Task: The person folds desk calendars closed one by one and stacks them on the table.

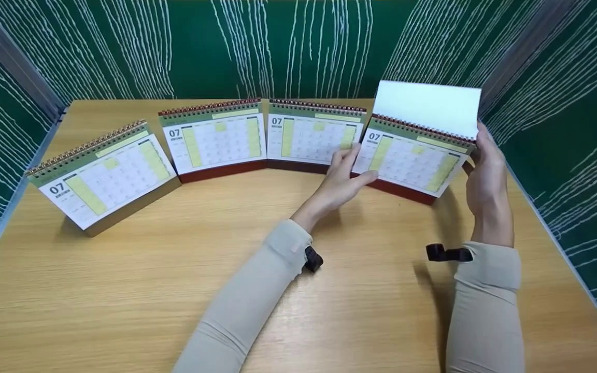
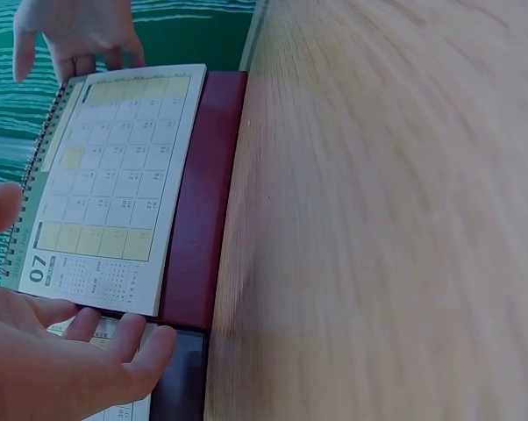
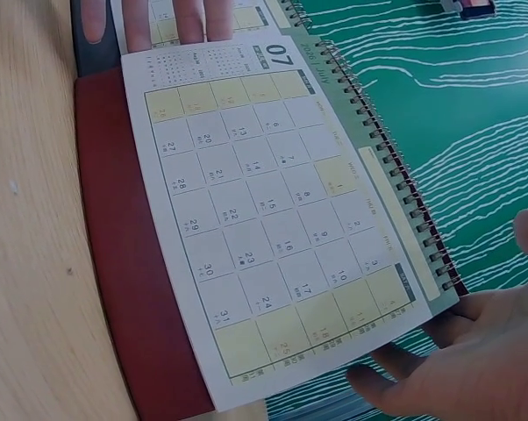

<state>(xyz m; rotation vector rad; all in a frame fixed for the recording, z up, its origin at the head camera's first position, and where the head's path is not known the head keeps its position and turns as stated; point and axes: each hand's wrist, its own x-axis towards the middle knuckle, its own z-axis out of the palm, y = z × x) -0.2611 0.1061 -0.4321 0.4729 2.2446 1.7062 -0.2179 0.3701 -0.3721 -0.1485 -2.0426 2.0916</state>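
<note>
Left hand (image 1: 341, 181) spread at left edge of red-based, white-paged spiral desk calendar (image 1: 407, 159); right hand (image 1: 489, 178) was spread at right edge.

Rightmost spiral-bound paper desk calendar (image 1: 407, 155): white page (image 3: 246, 237), yellow columns (image 3: 220, 101), green header (image 3: 337, 101), dark-red base (image 3: 137, 263). Tan wood-grain tabletop (image 1: 174, 254). Dark-green walls (image 1: 195, 52), wavy white lines (image 1: 241, 41). Beige sleeves (image 1: 246, 305).
</note>
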